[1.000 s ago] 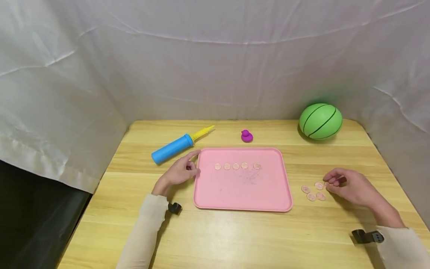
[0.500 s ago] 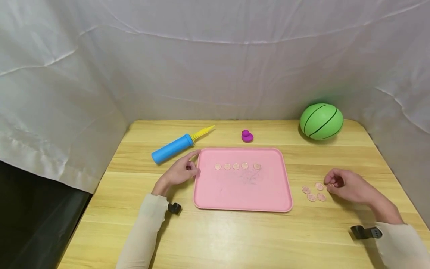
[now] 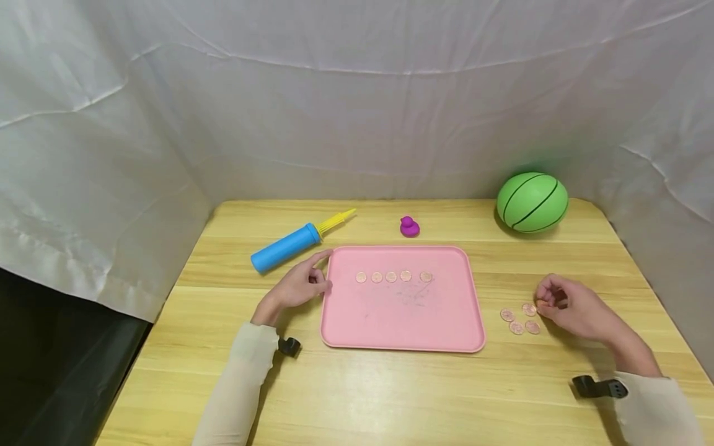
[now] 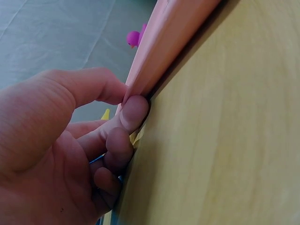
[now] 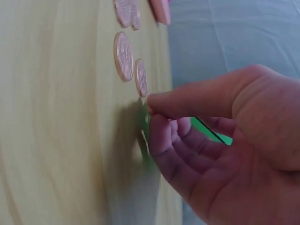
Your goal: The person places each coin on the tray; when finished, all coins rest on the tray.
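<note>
A pink tray (image 3: 446, 322) lies on the table with several copper-coloured coins (image 3: 391, 277) in a row on it. At its left edge, my left hand (image 3: 294, 288) pinches the rim between thumb and fingers; the left wrist view shows the thumb on the tray wall (image 4: 159, 51). Right of the tray, several loose coins (image 3: 516, 327) lie flat on the wood. Just beside them, my right hand (image 3: 577, 308) pinches a coin (image 5: 150, 110) between thumb and forefinger. Only a sliver of its edge shows; the fingertips hide most of it.
Behind the tray are a blue hand pump (image 3: 286, 248) with a yellow nozzle, a purple rubber duck (image 3: 409, 227) and a green ball (image 3: 532, 202) at the back right. Pale cloth (image 3: 357, 124) hangs behind the table.
My right hand has taken hold of the coin it was fingering and lifted it slightly off the table. My left hand stays at the tray edge.
</note>
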`<state>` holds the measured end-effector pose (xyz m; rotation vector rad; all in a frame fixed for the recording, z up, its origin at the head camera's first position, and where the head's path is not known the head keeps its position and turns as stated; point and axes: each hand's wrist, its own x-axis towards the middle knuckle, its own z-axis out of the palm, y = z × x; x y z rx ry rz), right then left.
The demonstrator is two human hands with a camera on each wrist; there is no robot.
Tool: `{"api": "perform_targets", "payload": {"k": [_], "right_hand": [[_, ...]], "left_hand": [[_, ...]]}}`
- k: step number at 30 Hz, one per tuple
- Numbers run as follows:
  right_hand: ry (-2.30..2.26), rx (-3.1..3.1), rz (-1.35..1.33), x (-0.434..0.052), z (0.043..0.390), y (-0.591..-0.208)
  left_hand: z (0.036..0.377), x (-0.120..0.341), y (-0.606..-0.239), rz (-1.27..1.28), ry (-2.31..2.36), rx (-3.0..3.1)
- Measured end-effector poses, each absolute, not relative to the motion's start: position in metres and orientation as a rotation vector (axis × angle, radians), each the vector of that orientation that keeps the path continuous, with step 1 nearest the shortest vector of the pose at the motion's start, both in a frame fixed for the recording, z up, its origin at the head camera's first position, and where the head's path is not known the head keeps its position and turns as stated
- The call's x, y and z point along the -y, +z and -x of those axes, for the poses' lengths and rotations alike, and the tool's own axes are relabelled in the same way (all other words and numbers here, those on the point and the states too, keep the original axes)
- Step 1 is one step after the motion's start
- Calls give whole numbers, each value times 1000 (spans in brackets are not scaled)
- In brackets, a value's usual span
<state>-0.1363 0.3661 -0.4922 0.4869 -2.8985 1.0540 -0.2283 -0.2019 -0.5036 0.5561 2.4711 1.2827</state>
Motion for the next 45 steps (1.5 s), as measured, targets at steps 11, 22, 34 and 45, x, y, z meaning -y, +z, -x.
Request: {"api": "perform_targets", "payload": {"k": [11,22,34,45], "right_hand": [[1194,2789,-393,-333,138,-474],[1343,2775,-510,-287,143,-458],[1603,2826,-520,-249,171,-464],[1728,2849,-608,-201,184,-475]], "left_hand": [[221,205,-504,-546,1281,-2468],[220,203,-509,-582,1292,-2453],[224,204,-503,-578,1293,-2460],[227,203,-503,-594,1293,-2457]]}}
